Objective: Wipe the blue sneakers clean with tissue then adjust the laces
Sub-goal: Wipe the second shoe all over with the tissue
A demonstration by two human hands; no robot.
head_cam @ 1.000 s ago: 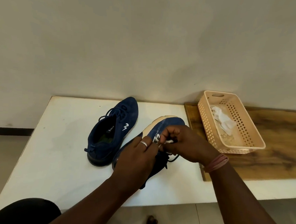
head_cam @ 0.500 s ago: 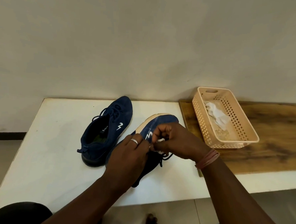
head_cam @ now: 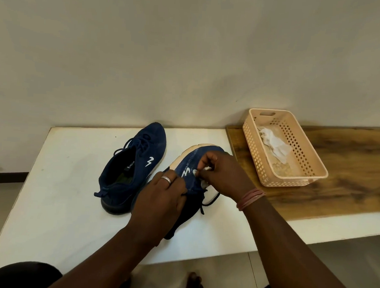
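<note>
Two blue sneakers on the white table [head_cam: 57,181]: the left sneaker [head_cam: 131,169] upright and untouched, toe toward the wall, laces tied, just beside its mate; the right sneaker [head_cam: 191,168] tipped onto its side with the pale sole edge facing the wall, probably so that the logo side lies open to wiping. Left hand [head_cam: 162,199], ring on one finger, curled over the collar and heel end of that tipped shoe, gripping it, most likely to keep it from sliding or rolling back while being rubbed. Right hand [head_cam: 221,174], fingers bunched and pinching a small white wad of tissue [head_cam: 205,169] against the blue upper next to the white logo; only scraps of the wad visible between the fingers. A loose dark lace end [head_cam: 212,199] trailing from under the right wrist onto the table, not held by either hand as far as visible. Judged from this, wiping stage in hand, lace adjustment on this shoe not yet begun. To the right, on the wooden board [head_cam: 348,174], well apart from the shoes: a peach perforated basket [head_cam: 315,172], open-topped, holding crumpled white tissues [head_cam: 275,144] toward its far end, the near end showing bare bottom. Placed within easy reach of the right hand, presumably as supply or discard spot; impossible to tell which.
</note>
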